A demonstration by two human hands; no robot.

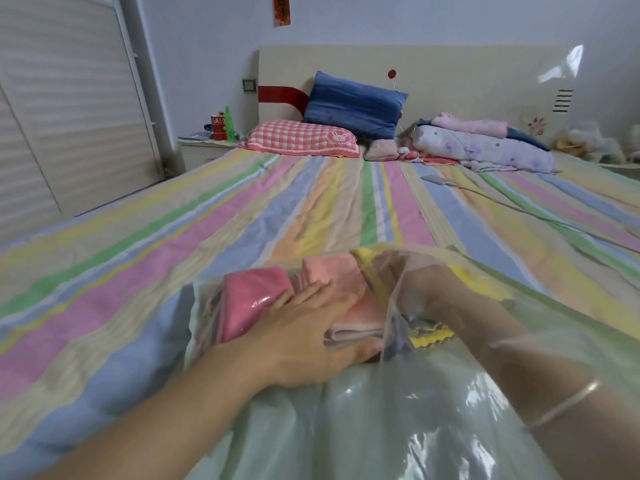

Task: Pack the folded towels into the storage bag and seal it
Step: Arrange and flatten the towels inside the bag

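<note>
we saw the clear storage bag (381, 427) lying on the striped bed sheet (207, 220) in the lower centre and lower right of the frame, its plastic crumpled and shiny. folded towels sat inside it, at its far end: a dark pink towel (249, 299) on the left, a pale pink towel (346, 282) just beside it, and a yellow towel (431, 336) to the right.

the left hand (311, 334) lay flat on the outside of the bag, fingers straight and spread, pressing on the two pink towels through the plastic and grasping nothing. the right hand (419, 285) reached inside the bag, near the yellow towel. we saw it only through blurred plastic and could not tell whether its fingers held anything. a thin bangle (568, 403) circled that forearm.

at the top of the frame a blue pillow (353, 105) leaned on the headboard (450, 74), with a red checked pillow (304, 138) in front of it and a bundle of bedding (485, 147) to the right. a red can (218, 128) and a green bottle (229, 123) stood on the nightstand (204, 147) at upper left.
</note>
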